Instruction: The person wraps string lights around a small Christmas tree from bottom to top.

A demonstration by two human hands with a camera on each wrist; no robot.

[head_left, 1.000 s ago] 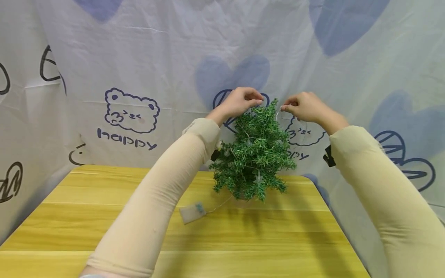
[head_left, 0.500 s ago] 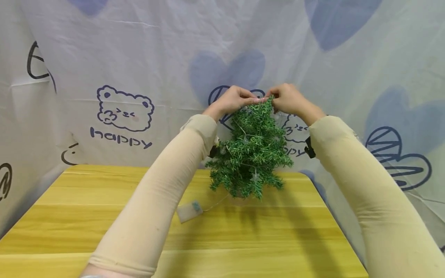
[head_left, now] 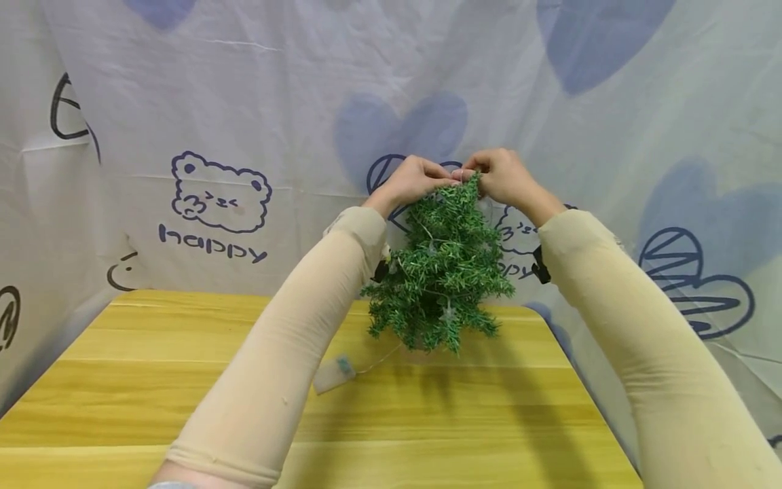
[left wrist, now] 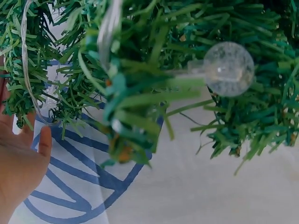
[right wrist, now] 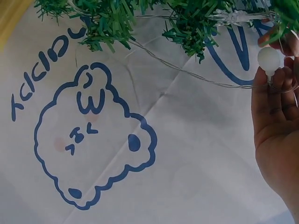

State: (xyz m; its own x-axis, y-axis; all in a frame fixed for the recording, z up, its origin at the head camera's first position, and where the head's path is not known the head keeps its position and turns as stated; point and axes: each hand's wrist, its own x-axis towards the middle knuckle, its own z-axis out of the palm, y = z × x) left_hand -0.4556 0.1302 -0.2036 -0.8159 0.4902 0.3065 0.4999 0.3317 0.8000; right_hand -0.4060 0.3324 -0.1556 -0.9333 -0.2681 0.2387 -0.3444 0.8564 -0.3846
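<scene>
A small green artificial Christmas tree stands upright near the back of the table, with a string of lights wound round it. At its tip my left hand and right hand meet, fingertips nearly touching. My right hand holds the thin wire, and a round frosted bulb lies against its fingers in the right wrist view. My left thumb and fingers pinch at the top strand; branches partly hide that grip. A clear bulb hangs close to the left wrist camera. A star-shaped light sits low on the tree.
A whitish flat box lies on the wooden table, left of the tree, joined to it by a thin wire. A white printed cloth hangs behind the table.
My right hand has moved left from beside the tree to its tip, bringing the wire along, and now meets the left hand. Over the last half second the hands barely shift.
</scene>
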